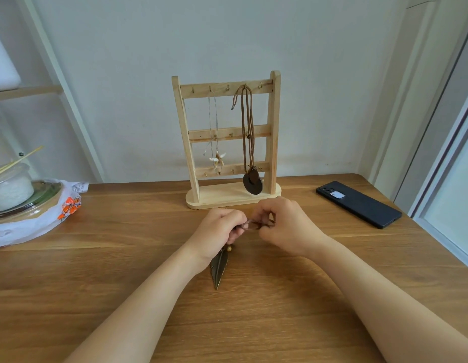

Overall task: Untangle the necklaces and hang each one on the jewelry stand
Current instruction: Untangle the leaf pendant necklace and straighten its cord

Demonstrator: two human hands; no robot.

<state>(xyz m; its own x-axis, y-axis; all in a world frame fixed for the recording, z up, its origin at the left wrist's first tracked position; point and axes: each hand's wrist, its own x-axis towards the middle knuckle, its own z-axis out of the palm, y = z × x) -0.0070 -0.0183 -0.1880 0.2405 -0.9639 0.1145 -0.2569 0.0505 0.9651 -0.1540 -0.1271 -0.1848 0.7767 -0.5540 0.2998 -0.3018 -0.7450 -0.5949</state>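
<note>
A wooden table (122,271) carries a pale jewelry stand (275,127) near its far edge, with a dark phone (358,204) to the right. Just in front of the stand, the left hand (217,231) and right hand (285,229) each pinch a tangled brown cord (251,223) between them. A disc necklace (252,183) and a thin necklace (217,158) hang on the stand. The cord's leaf pendant (219,268) lies on the table beneath the left wrist.

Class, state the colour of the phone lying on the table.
The phone is dark, almost black; head view.

Both hands' fingers (240,223) pinching brown cord (256,224), leaf pendant (219,268) dangling
</note>
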